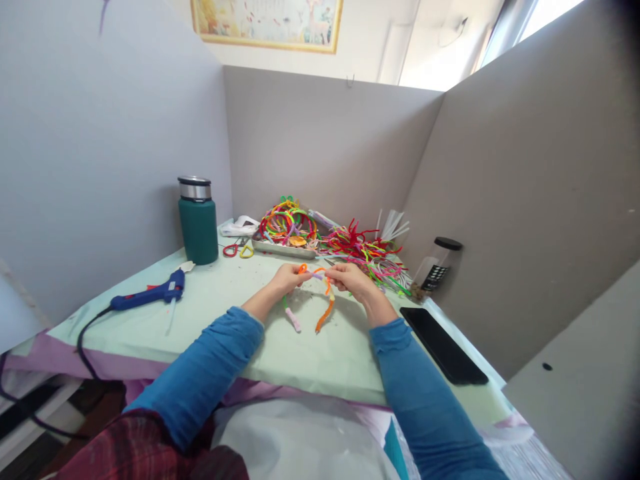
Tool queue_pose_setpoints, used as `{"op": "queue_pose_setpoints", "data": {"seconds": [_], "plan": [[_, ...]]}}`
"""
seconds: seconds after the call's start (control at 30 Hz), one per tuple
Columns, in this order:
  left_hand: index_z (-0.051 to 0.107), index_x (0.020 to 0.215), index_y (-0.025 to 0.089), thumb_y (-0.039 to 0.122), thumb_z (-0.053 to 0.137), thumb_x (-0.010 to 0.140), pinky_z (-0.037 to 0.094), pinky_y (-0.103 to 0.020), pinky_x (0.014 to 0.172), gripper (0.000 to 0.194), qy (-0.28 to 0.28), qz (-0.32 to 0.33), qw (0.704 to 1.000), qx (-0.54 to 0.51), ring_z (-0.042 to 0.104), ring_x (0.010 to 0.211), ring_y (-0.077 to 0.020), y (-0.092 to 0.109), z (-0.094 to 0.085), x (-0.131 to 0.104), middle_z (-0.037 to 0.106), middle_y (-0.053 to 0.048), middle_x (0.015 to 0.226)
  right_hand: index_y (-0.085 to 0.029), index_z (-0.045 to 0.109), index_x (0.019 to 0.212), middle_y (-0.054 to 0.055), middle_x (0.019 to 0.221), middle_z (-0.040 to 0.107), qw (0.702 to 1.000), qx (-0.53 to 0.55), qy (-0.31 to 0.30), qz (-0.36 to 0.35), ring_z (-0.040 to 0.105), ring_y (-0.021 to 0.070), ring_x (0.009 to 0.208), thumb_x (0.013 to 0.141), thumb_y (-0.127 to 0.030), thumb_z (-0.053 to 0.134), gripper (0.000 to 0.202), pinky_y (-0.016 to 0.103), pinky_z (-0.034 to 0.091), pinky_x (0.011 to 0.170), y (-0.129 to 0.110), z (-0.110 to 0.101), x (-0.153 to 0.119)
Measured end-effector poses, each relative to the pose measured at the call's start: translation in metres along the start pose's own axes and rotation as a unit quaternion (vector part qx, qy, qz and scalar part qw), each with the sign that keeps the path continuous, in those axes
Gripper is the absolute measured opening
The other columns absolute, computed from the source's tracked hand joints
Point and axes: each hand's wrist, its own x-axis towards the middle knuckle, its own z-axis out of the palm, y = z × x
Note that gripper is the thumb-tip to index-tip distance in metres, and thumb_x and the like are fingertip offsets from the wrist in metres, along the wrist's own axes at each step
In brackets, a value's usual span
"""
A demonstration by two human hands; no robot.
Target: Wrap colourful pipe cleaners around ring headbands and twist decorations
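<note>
Blue sleeves [207, 370] up close, and the left hand [290, 276] and right hand [351, 279], slightly apart, pinch the fuzzy-strip piece [326, 316]: light, bendy, I'd say, best gripped far end.

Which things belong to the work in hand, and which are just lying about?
Likely the job's:
pipe cleaners in left hand and right hand
loose pipe cleaners
metal tray
blue glue gun

Probably incidental:
teal bottle
black phone
black-lidded container
</note>
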Motion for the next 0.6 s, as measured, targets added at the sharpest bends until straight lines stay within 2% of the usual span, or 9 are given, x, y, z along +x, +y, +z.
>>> {"op": "queue_pose_setpoints", "data": {"seconds": [0.13,0.3,0.4,0.5,0.6], "plan": [[0.06,0.066,0.014,0.054,0.067,0.066,0.021,-0.021,0.04,0.041,0.006,0.013,1.0,0.01,0.031,0.038,-0.0051,-0.008,0.0,0.006,0.043,0.006,0.047,-0.015,0.058,0.065,-0.001,0.056,0.056,1.0,0.003,0.013,-0.014,0.032,0.0057,0.043,0.068,-0.035,0.065,0.02,0.021,0.018,0.04,0.003,0.002,0.003],[0.059,0.064,0.014,0.051,0.067,0.067,0.021,-0.021,0.04,0.038,0.003,0.017,1.0,0.004,0.032,0.038,-0.0056,-0.005,0.001,0.004,0.04,0.007,0.043,-0.016,0.06,0.073,-0.001,0.062,0.061,0.992,-0.079,0.043,-0.086,0.044,0.009,0.051,0.068,-0.027,0.06,0.012,0.021,0.031,0.047,0.009,0.007,0.009],[0.058,0.064,0.015,0.049,0.067,0.068,0.022,-0.022,0.039,0.036,0.003,0.01,1.0,-0.007,0.031,0.037,-0.006,0.001,0.001,0.0,0.038,0.007,0.04,-0.017,0.057,0.073,-0.001,0.066,0.059,0.977,-0.138,0.065,-0.146,0.049,0.0114,0.059,0.071,-0.028,0.058,0.012,0.023,0.036,0.054,0.012,0.011,0.011],[0.057,0.063,0.015,0.049,0.068,0.067,0.022,-0.022,0.038,0.036,0.005,0.001,1.0,-0.029,0.031,0.035,-0.0063,0.006,0.001,-0.003,0.038,0.007,0.04,-0.017,0.056,0.073,-0.001,0.069,0.057,0.957,-0.201,0.079,-0.196,0.048,0.0122,0.062,0.075,-0.033,0.058,0.017,0.024,0.036,0.057,0.013,0.014,0.011],[0.057,0.063,0.015,0.048,0.069,0.066,0.023,-0.023,0.038,0.036,-0.001,-0.002,0.998,-0.055,0.031,0.035,-0.0061,0.009,0.0,-0.004,0.04,0.007,0.041,-0.017,0.056,0.075,0.0,0.072,0.058,0.942,-0.251,0.073,-0.21,0.048,0.0128,0.064,0.079,-0.035,0.057,0.019,0.025,0.036,0.06,0.014,0.016,0.01]]}}
